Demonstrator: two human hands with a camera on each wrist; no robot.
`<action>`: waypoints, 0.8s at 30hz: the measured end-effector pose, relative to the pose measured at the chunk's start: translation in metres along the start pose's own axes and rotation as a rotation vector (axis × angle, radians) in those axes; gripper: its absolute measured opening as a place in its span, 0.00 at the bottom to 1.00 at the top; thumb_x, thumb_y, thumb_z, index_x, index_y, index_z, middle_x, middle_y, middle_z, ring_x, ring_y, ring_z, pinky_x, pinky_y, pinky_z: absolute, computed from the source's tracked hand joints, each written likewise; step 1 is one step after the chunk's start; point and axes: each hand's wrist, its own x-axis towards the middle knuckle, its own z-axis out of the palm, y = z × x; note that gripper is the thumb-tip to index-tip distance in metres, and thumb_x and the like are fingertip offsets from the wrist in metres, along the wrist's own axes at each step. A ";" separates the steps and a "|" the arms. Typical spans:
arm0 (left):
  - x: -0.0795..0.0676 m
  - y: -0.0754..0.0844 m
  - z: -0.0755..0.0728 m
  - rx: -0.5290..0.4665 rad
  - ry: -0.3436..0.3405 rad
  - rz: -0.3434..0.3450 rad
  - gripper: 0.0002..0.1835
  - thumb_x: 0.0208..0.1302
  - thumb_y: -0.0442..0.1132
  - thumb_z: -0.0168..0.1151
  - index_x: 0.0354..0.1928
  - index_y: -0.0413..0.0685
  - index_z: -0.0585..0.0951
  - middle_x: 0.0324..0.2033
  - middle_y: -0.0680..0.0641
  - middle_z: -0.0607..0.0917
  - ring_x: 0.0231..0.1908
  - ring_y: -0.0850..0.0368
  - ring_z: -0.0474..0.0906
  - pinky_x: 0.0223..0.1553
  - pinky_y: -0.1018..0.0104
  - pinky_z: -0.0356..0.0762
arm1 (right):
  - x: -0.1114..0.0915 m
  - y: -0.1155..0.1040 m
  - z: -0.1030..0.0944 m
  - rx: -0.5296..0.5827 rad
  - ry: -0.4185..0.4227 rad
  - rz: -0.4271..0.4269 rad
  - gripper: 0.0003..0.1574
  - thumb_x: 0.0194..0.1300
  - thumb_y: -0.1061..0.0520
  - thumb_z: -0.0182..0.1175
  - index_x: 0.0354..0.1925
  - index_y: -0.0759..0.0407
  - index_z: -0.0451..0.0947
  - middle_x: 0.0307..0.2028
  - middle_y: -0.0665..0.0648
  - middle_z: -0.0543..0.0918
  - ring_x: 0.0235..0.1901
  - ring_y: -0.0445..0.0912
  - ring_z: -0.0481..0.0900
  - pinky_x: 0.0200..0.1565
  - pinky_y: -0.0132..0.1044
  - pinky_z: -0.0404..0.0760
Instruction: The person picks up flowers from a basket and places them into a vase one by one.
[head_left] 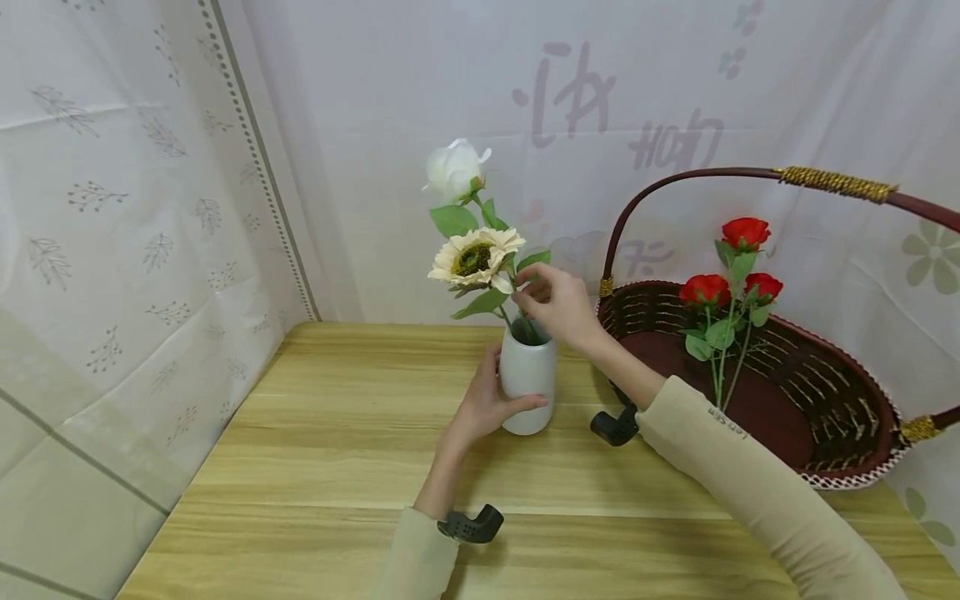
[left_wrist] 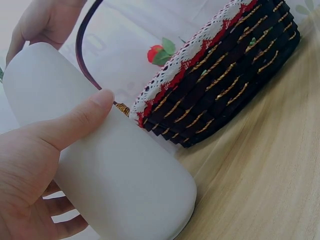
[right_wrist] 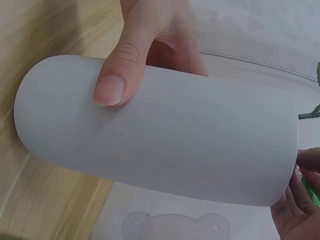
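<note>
A white vase (head_left: 528, 379) stands upright on the table, and my left hand (head_left: 478, 404) grips its side, thumb across the front. In the left wrist view the fingers curl behind the vase (left_wrist: 120, 165). From its mouth rise a white rose (head_left: 453, 171) and, lower, a cream sunflower (head_left: 476, 257), both with green leaves. Just above the rim my right hand (head_left: 561, 302) pinches a stem among the leaves; which flower it belongs to I cannot tell. In the right wrist view those fingers (right_wrist: 300, 200) sit at the vase mouth, partly hidden.
A dark woven basket (head_left: 847, 400) with a tall handle (head_left: 697, 173) and white lace trim is at the right. Red roses (head_left: 705, 290) on long stems lean inside it. Behind the wooden table (head_left: 337, 433) hangs a printed curtain (head_left: 375, 167), with another at the left.
</note>
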 end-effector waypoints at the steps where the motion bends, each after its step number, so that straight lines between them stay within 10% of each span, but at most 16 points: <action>1: 0.000 0.000 0.000 0.002 0.000 -0.001 0.50 0.52 0.44 0.82 0.71 0.47 0.60 0.61 0.45 0.73 0.56 0.51 0.75 0.55 0.50 0.75 | 0.000 0.001 0.000 -0.005 -0.002 0.004 0.12 0.69 0.60 0.65 0.50 0.63 0.81 0.37 0.61 0.87 0.35 0.52 0.86 0.40 0.47 0.84; 24: -0.002 0.002 0.001 -0.006 -0.005 -0.034 0.53 0.53 0.43 0.81 0.75 0.50 0.56 0.64 0.42 0.70 0.60 0.45 0.73 0.58 0.43 0.73 | -0.014 0.011 0.003 -0.079 -0.030 0.037 0.09 0.67 0.58 0.67 0.45 0.59 0.84 0.41 0.57 0.87 0.41 0.50 0.83 0.44 0.47 0.80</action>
